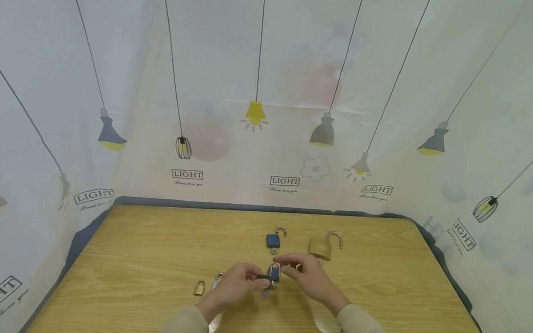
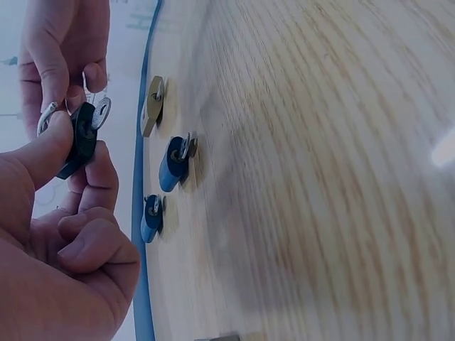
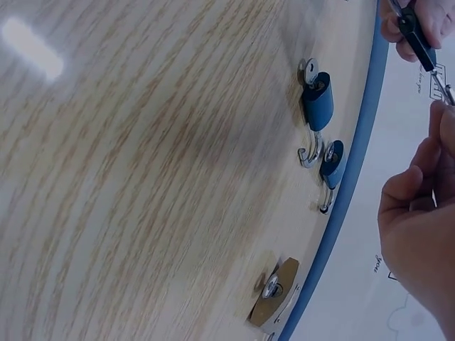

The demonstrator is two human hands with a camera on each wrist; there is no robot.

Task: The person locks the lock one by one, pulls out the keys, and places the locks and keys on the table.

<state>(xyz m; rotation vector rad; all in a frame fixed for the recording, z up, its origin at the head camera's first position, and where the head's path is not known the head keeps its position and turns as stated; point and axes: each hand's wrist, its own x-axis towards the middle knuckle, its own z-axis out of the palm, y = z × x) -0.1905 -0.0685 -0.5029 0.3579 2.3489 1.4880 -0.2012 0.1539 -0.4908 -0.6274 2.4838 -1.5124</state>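
Note:
My left hand [image 1: 237, 284] grips a dark padlock [image 2: 82, 135] by its body, thumb on one side and fingers on the other. A key [image 2: 102, 112] sticks out of its underside. At the padlock's other end, my right hand [image 1: 308, 274] pinches the silver shackle [image 3: 442, 85] between thumb and fingertips. Just beyond the dark padlock, a blue padlock [image 1: 274, 272] rests on the table, partly covered in the head view. A second blue padlock [image 1: 273, 241] lies farther back with its shackle swung open. Both blue padlocks have keys in them.
A large brass padlock [image 1: 320, 249] with its shackle open lies at the back right. Left of my left hand are a small brass padlock [image 1: 199, 287] and a silver padlock [image 1: 216, 281], partly hidden by the hand. The wooden table [image 1: 154, 241] ends against a printed curtain [image 1: 229, 184].

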